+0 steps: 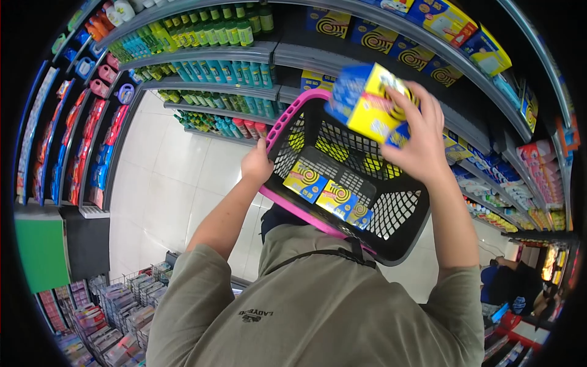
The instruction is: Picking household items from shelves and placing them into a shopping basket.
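My left hand [257,164] grips the pink rim of a black plastic shopping basket [398,220] held at my waist. Above the basket's far right part, my right hand [419,133] holds a yellow and blue box with a black spiral picture, a mosquito coil box [373,108]; it is blurred. Similar boxes lie inside the basket along its near side, among them a left one [306,179] and a middle one [337,198]. My fingers hide part of the held box.
A shelf [321,59] ahead bears more coil boxes [328,22]; green bottles [215,32] stand to its left. Bagged goods [94,147] fill the left shelves. A wire rack of packets [124,307] is at lower left. Another person [509,280] is at far right.
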Tool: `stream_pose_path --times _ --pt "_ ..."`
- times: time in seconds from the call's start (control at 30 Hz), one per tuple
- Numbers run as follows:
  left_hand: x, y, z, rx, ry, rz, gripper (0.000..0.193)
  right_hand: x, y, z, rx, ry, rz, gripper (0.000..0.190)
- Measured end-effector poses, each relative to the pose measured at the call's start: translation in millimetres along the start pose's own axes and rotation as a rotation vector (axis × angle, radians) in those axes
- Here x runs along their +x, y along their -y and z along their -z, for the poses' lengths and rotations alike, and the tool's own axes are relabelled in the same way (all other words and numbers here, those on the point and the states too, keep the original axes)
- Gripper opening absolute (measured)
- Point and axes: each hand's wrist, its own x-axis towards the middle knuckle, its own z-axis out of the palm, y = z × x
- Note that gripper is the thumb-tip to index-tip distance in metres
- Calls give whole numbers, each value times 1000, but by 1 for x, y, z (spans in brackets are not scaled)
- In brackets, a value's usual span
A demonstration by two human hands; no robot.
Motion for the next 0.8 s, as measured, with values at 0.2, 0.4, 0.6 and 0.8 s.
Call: stream_pose_path --times 0.2,0.4,0.6,0.8 --pt "-3 -2 0 -33 -10 -4 60 102 -4 -83 -171 -239 218 83" --pt "-5 -1 -2 -45 -4 19 59 156 -27 -154 -231 -222 280 82" --pt "-4 0 -1 -69 -39 -21 53 206 -56 -163 -269 62 83 79" --pt "-2 -5 5 -75 22 4 57 245 -103 -177 -108 347 152 71"
